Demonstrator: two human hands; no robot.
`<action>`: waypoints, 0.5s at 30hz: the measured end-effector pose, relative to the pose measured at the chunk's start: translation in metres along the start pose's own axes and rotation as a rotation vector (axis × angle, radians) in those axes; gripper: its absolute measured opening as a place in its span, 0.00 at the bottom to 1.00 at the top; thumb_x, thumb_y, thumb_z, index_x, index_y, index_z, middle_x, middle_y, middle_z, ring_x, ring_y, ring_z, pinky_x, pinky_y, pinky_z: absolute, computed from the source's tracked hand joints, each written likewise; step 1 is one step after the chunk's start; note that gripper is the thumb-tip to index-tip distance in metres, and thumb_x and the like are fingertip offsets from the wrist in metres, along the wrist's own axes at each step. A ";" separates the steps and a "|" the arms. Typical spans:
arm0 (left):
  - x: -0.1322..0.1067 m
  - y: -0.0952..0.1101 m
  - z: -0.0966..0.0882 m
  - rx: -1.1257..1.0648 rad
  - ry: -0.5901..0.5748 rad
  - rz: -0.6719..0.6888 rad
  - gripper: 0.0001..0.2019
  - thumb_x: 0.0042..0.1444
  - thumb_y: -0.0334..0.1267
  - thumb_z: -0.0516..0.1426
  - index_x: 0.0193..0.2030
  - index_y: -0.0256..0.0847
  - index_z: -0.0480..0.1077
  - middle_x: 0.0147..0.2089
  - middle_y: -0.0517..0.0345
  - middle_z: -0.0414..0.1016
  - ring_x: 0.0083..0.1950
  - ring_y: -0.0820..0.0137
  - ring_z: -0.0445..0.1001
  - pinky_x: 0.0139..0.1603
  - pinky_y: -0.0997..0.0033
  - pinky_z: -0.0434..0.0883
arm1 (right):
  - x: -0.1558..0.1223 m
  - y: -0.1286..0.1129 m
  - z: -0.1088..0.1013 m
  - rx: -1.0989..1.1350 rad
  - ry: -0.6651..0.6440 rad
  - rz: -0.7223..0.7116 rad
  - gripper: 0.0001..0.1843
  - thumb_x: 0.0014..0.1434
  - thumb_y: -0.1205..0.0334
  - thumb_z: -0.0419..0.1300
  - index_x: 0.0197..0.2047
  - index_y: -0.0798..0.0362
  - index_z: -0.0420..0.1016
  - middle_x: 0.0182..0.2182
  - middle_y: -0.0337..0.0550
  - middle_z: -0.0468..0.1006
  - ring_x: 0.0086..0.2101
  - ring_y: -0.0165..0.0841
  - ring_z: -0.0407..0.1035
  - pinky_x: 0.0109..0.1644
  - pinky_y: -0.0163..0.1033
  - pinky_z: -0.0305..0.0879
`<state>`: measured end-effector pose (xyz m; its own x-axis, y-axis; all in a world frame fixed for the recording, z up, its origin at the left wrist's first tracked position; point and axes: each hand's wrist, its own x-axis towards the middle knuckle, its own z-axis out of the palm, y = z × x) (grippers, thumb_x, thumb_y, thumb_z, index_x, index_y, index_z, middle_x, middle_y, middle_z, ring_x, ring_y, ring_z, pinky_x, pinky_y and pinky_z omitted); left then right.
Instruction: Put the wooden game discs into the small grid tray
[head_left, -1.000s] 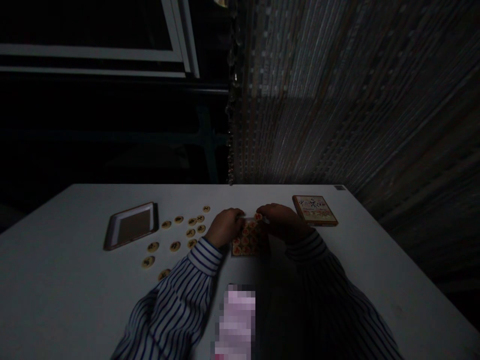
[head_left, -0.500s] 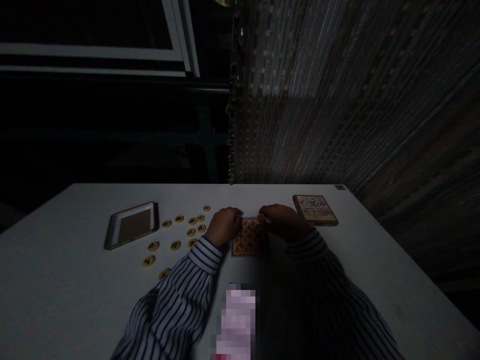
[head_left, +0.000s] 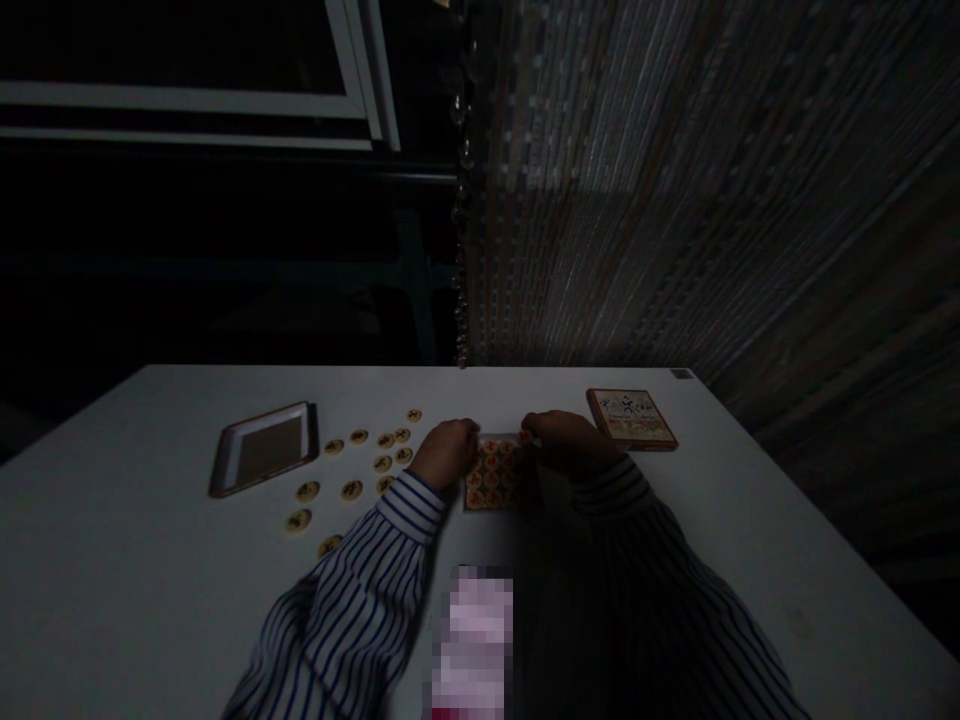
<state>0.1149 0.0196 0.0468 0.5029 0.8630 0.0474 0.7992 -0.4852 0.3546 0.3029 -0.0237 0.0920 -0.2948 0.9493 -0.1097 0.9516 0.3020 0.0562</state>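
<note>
Box [head_left: 498, 437] of round red-marked discs [head_left: 491, 480] is set well in from the side edges of the white counter [head_left: 187, 600]. One disc [head_left: 525, 437] is pinched by the right hand [head_left: 559, 442]; left hand [head_left: 445, 453] is curled at the rim, grip can't be told.

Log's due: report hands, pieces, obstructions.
Left hand, right hand flanking red-marked pieces. Those sit in rows. Dark-marked pieces scattered left, none between hands.

A white worktop [head_left: 750, 560] fills the lower half of the frame. On it lie an open tray [head_left: 270, 450] at left, scattered dark-marked pieces [head_left: 352, 490] left of centre, a squarish holder [head_left: 502, 510] of red-marked pieces [head_left: 492, 480] centrally, and a flat printed box [head_left: 636, 417] right of centre.
</note>
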 end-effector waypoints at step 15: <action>0.000 0.004 -0.005 -0.085 -0.021 -0.057 0.13 0.54 0.34 0.48 0.41 0.38 0.71 0.40 0.47 0.75 0.45 0.66 0.71 0.46 0.70 0.64 | 0.002 0.002 0.007 -0.023 0.009 -0.029 0.12 0.55 0.59 0.50 0.41 0.54 0.68 0.36 0.50 0.74 0.38 0.36 0.68 0.36 0.36 0.60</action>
<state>0.1167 0.0181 0.0532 0.4645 0.8855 0.0059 0.7966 -0.4208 0.4341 0.3052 -0.0220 0.0853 -0.3230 0.9408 -0.1031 0.9405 0.3312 0.0758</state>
